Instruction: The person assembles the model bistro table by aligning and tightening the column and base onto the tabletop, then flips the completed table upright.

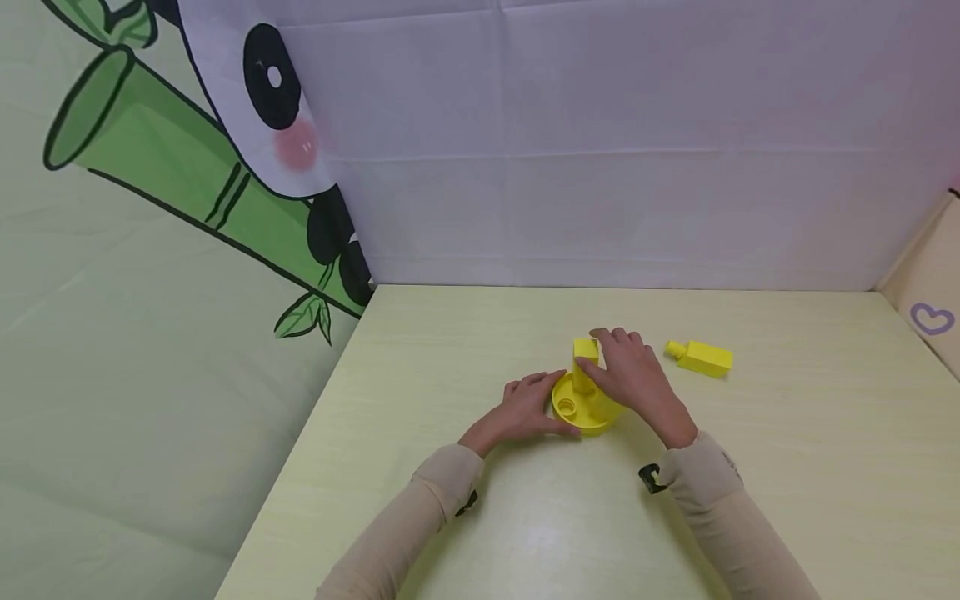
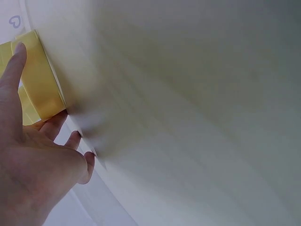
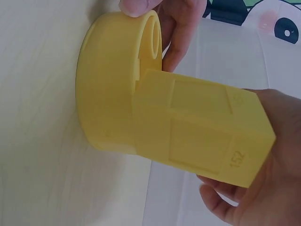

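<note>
A round yellow base (image 1: 587,430) with a raised rim stands on the table, an open round socket (image 1: 566,407) at its left. My left hand (image 1: 531,408) holds the base from the left, thumb in front and fingers behind. With thumb and fingers, my right hand (image 1: 633,371) grips an upright yellow block (image 1: 585,379) over the back of the base. A second yellow block (image 3: 202,127), embossed 152, rises from the base's front right; in the right wrist view it covers the gripped block. The left wrist view shows my thumb against the base's side wall (image 2: 44,80).
Another yellow block (image 1: 703,358) with a round knob at one end lies on the table (image 1: 810,450) right of my right hand. A pale cloth (image 1: 615,167) hangs along the back edge. A panel with a purple heart (image 1: 932,318) borders the right side.
</note>
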Motion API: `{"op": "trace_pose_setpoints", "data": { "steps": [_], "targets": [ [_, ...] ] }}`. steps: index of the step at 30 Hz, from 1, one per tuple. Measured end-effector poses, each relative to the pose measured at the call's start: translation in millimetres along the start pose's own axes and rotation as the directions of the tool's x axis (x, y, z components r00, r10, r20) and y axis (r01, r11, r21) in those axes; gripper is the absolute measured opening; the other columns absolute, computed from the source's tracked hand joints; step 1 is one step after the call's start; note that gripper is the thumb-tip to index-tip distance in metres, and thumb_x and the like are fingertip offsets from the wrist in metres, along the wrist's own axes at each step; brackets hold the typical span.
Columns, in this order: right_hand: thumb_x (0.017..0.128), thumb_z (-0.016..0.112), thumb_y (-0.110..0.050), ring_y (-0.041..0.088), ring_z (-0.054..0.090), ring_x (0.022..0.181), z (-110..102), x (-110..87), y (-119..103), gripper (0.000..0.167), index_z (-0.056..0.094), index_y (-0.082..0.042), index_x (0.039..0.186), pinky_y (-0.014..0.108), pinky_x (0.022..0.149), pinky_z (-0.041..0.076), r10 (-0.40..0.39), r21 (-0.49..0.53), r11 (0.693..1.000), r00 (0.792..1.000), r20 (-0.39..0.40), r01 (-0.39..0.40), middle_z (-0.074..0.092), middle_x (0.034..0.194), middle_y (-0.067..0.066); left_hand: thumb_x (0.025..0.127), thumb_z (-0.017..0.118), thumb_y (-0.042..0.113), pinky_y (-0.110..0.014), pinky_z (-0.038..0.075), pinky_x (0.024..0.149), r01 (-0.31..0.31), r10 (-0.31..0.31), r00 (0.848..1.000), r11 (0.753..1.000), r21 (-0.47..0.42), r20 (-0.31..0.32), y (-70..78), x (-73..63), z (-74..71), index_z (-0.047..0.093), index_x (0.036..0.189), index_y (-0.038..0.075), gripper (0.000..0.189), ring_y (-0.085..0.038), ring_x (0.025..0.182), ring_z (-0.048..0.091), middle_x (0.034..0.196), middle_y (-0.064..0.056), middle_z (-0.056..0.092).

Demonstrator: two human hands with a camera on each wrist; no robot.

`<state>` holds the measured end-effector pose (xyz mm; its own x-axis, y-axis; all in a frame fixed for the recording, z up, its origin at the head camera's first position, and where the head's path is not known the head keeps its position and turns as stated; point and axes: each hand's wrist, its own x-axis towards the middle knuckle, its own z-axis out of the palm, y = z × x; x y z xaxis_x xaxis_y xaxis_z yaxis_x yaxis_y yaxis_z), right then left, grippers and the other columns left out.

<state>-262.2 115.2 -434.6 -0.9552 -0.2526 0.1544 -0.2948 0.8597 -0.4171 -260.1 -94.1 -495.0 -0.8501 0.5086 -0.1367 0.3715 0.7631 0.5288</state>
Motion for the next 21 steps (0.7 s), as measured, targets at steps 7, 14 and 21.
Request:
{"op": "trace_pose_setpoints", "data": {
  "steps": [7, 14, 21],
  "targets": [
    [0.1, 0.069, -0.036, 0.049, 0.053, 0.108, 1.4, -1.1, -0.7, 0.051, 0.06, 0.004, 0.13, 0.063, 0.093, 0.043, 0.007, -0.022, 1.0, 0.999, -0.039, -0.008, 0.061, 0.117, 0.027, 0.084, 0.078, 0.06, -0.049, 0.019, 0.116, -0.001, 0.001, 1.0, 1.0, 0.002, -0.001, 1.2, 0.5, 0.1, 0.032, 0.163, 0.015, 0.102, -0.028, 0.15, 0.029, 0.16, 0.0, 0.045],
    [0.099, 0.07, -0.039, 0.049, 0.053, 0.109, 1.4, -1.0, -3.2, 0.051, 0.063, 0.002, 0.128, 0.063, 0.093, 0.042, 0.025, -0.035, 0.999, 0.998, -0.064, -0.027, 0.062, 0.117, 0.027, 0.084, 0.078, 0.061, -0.049, 0.018, 0.117, 0.002, -0.002, 1.0, 1.0, -0.005, 0.0, 1.1, 0.8, -0.2, 0.032, 0.163, 0.016, 0.103, -0.028, 0.15, 0.029, 0.16, 0.0, 0.045],
    [0.097, 0.071, -0.041, 0.049, 0.051, 0.11, 2.8, -1.4, -4.3, 0.051, 0.066, 0.0, 0.127, 0.062, 0.091, 0.04, 0.046, -0.04, 0.998, 0.995, -0.092, -0.05, 0.062, 0.116, 0.027, 0.083, 0.078, 0.061, -0.049, 0.019, 0.117, 0.003, -0.003, 1.0, 1.0, -0.003, 0.003, -0.1, 1.6, 0.3, 0.032, 0.163, 0.016, 0.103, -0.027, 0.15, 0.029, 0.159, 0.0, 0.045]
  ]
}}
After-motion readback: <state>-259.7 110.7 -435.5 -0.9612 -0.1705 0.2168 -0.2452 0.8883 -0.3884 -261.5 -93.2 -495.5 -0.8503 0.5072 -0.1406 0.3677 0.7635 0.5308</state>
